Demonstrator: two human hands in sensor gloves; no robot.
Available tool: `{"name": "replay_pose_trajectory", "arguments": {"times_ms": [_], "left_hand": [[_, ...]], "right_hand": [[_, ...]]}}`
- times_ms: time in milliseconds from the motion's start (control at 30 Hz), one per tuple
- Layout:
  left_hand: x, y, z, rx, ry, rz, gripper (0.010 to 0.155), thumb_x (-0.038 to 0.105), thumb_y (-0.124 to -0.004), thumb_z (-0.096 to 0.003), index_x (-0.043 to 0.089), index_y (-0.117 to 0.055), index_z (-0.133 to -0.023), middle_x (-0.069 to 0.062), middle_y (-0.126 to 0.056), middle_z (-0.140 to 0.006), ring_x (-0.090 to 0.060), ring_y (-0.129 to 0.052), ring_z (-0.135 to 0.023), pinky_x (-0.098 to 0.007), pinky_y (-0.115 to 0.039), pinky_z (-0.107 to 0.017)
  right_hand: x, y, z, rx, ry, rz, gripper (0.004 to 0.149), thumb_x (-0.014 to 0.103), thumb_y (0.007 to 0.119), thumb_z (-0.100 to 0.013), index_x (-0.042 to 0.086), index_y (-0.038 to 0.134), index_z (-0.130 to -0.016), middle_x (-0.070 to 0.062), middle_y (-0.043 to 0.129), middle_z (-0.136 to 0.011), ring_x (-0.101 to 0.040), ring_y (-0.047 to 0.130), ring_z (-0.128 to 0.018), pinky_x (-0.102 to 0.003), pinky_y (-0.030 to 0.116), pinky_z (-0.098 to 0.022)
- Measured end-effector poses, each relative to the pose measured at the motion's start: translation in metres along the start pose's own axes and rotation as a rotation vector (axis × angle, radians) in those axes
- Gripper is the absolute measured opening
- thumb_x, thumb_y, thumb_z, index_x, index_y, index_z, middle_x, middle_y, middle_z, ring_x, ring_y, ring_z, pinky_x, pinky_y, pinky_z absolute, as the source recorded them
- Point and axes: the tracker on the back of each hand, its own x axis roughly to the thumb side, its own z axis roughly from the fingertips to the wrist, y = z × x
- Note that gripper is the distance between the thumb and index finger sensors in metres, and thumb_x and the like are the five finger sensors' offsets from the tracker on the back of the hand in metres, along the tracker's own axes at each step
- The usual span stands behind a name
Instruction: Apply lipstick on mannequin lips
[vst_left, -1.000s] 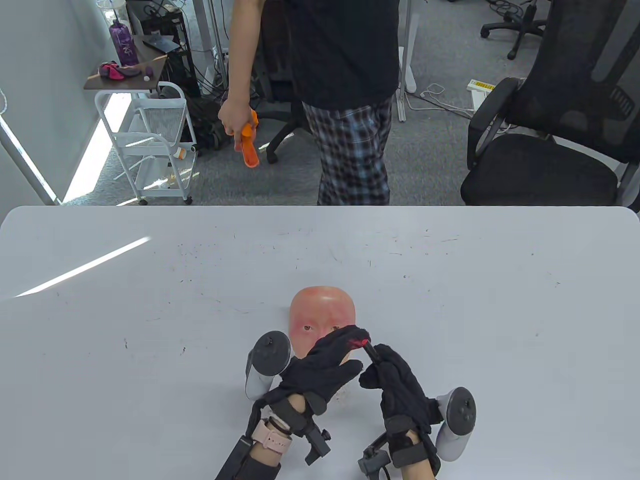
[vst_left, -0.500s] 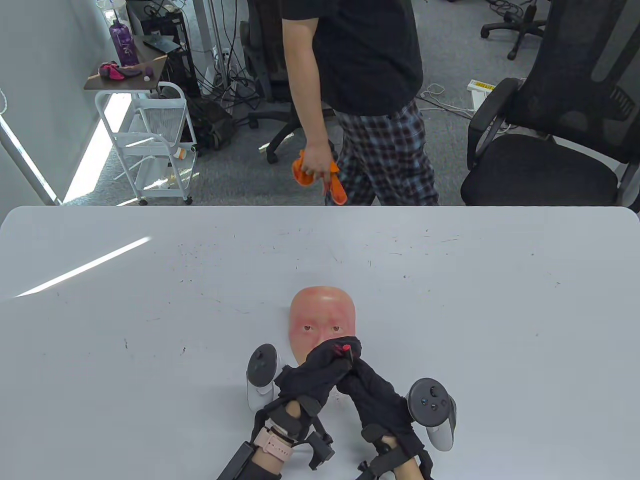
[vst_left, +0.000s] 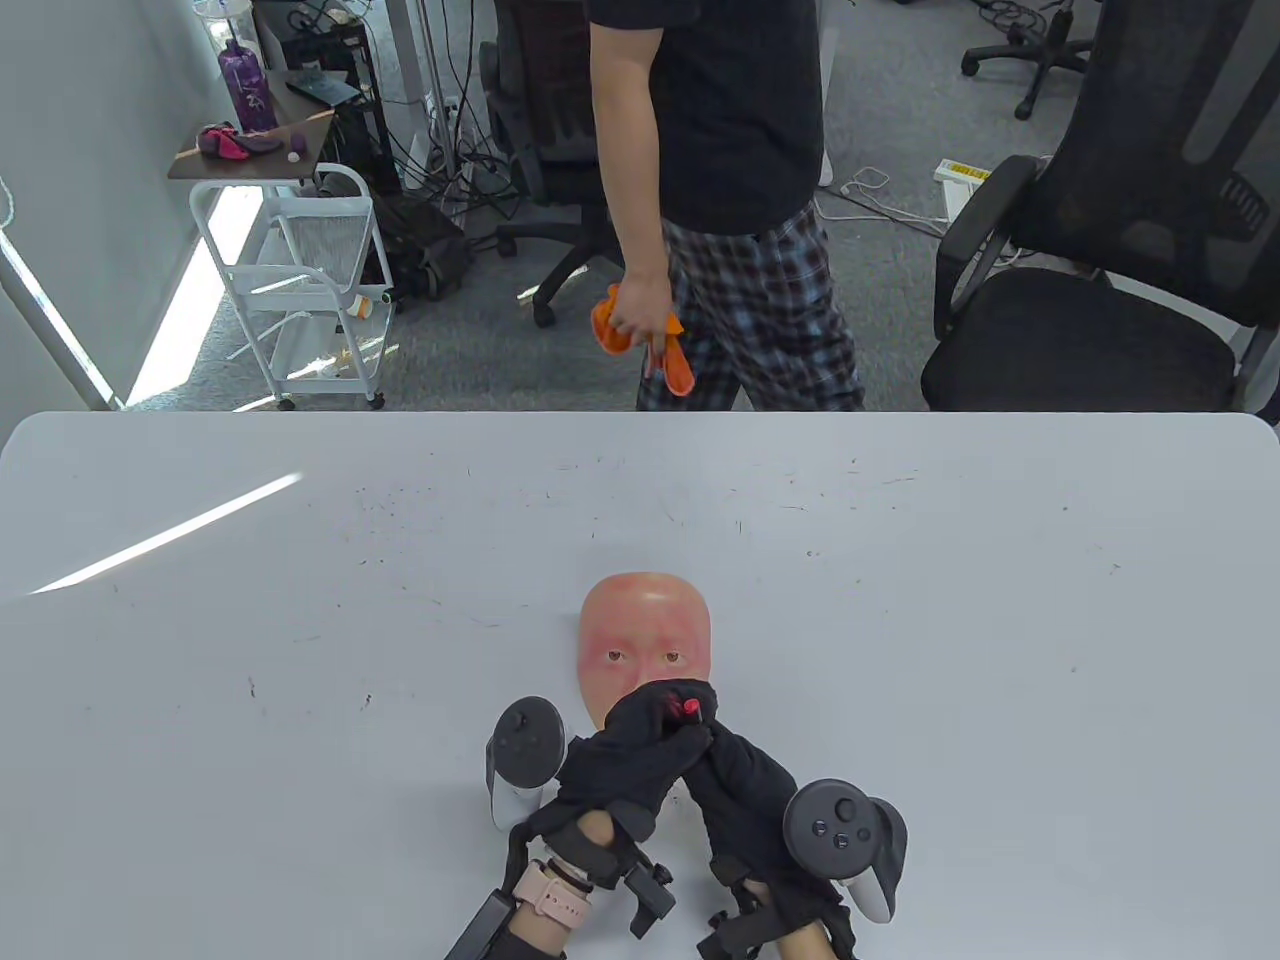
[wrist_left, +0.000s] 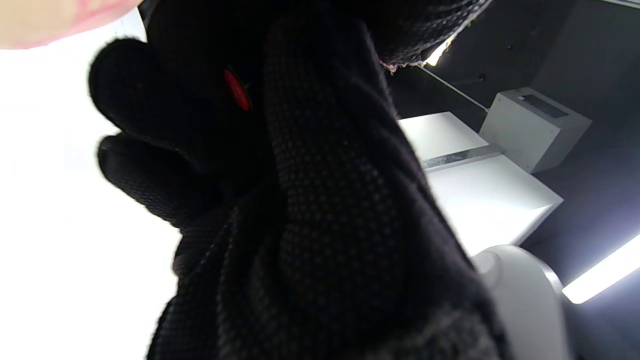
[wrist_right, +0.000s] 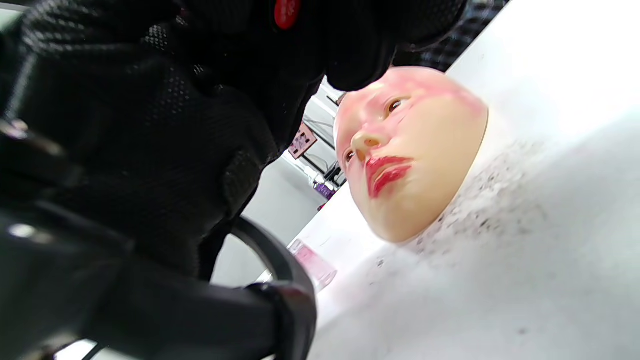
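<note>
The mannequin face (vst_left: 645, 630) lies face up on the white table (vst_left: 950, 600), near the front edge. Both gloved hands meet just above its nose and mouth, which they hide in the table view. My left hand (vst_left: 640, 745) and right hand (vst_left: 735, 775) are curled together around the lipstick; only its red tip (vst_left: 688, 707) shows between the fingers. The tip also shows in the left wrist view (wrist_left: 236, 90) and the right wrist view (wrist_right: 286, 10). In the right wrist view the face (wrist_right: 430, 150) has red lips (wrist_right: 387, 172) and lies below the hands, apart from them.
A person stands beyond the table's far edge holding an orange object (vst_left: 655, 345). A black office chair (vst_left: 1090, 330) is at the back right and a white cart (vst_left: 310, 290) at the back left. A small pink object (wrist_right: 312, 265) lies near the face.
My right hand has moved left and closed against my left hand over the lipstick; its tracker has turned up toward the camera. The person behind the table has stepped right.
</note>
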Motion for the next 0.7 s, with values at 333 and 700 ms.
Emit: {"name": "replay_pose_trajectory", "arguments": {"times_ms": [333, 700], "left_hand": [[0.008, 0.018, 0.003, 0.100, -0.052, -0.081, 0.043, 0.044, -0.088, -0.0455, 0.027, -0.085, -0.085, -0.004, -0.086, -0.093, -0.031, -0.082, -0.086, -0.046, -0.075, -0.060], [0.000, 0.014, 0.005, 0.078, -0.015, 0.059, 0.048, 0.036, -0.086, -0.0475, 0.021, -0.085, -0.093, -0.009, -0.082, -0.096, -0.037, -0.074, -0.090, -0.051, -0.067, -0.064]], "right_hand": [[0.004, -0.002, 0.001, -0.025, -0.030, 0.075, 0.051, 0.034, 0.077, -0.045, 0.016, 0.075, -0.093, -0.013, 0.089, -0.081, -0.033, 0.090, -0.066, -0.053, 0.071, -0.054], [-0.002, 0.001, 0.001, -0.025, -0.024, 0.019, 0.051, 0.034, 0.078, -0.044, 0.014, 0.075, -0.091, -0.013, 0.090, -0.079, -0.034, 0.090, -0.064, -0.053, 0.071, -0.053]]}}
